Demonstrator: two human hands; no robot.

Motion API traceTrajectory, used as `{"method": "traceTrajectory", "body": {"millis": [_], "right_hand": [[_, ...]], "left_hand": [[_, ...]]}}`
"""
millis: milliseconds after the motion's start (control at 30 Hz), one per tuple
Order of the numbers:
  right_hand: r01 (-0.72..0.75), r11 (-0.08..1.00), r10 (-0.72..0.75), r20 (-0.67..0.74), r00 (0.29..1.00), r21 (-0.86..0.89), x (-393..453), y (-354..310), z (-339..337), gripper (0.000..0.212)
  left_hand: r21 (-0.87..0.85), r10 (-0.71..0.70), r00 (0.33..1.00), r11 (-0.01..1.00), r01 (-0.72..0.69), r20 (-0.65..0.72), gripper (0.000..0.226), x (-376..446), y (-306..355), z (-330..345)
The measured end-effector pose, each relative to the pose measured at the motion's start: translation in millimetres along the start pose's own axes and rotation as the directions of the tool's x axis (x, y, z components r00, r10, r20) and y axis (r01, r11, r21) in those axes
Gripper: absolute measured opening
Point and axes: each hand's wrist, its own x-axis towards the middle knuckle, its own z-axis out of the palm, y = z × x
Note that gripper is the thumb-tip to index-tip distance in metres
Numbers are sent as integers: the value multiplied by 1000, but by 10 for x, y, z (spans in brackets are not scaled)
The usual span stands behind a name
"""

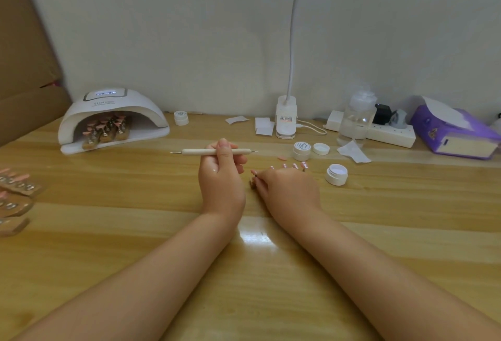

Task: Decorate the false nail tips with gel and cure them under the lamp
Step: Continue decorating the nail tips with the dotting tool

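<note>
My left hand (221, 175) grips a cream dotting tool (195, 152) that lies level, a metal tip at each end. My right hand (287, 191) rests on the wooden table (135, 232) and its fingers pinch the end of a holder carrying pink nail tips (294, 165) with white dots. Most of that holder is hidden behind the hand. One loose pink tip (282, 158) lies beyond it. An open gel jar (336, 174) stands to the right. The white curing lamp (111, 119) at the back left holds several stands of pink tips (107, 130).
More tip holders (16, 197) lie at the left edge. A capped jar (301, 150) and a loose lid (321, 148) sit behind the nails, another jar (181, 117) by the lamp. Desk lamp base (286, 121), clear bottle (355, 121), power strip (390, 134), wipes (264, 126) and a purple tissue pack (455, 134) line the back.
</note>
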Motion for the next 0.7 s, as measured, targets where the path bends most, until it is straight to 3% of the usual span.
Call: {"method": "traceTrajectory", "body": {"millis": [167,400,533,700], "right_hand": [[31,996,-20,-126,992,88,-80,-2,-62,37],[21,941,27,-138,990,338,-117,166,-341,22],[25,913,29,-124,992,408,-208,329,-393,15],[2,882,109,-208,972,472,-360,463,-348,4]], "left_hand": [[-26,17,1000,1000,-16,10,29,-5,29,12],[-61,14,995,998,-8,96,30,-73,87,32],[-60,45,988,998,-37,148,34,-140,109,40],[-67,93,959,995,-78,267,36,-252,125,77]]}}
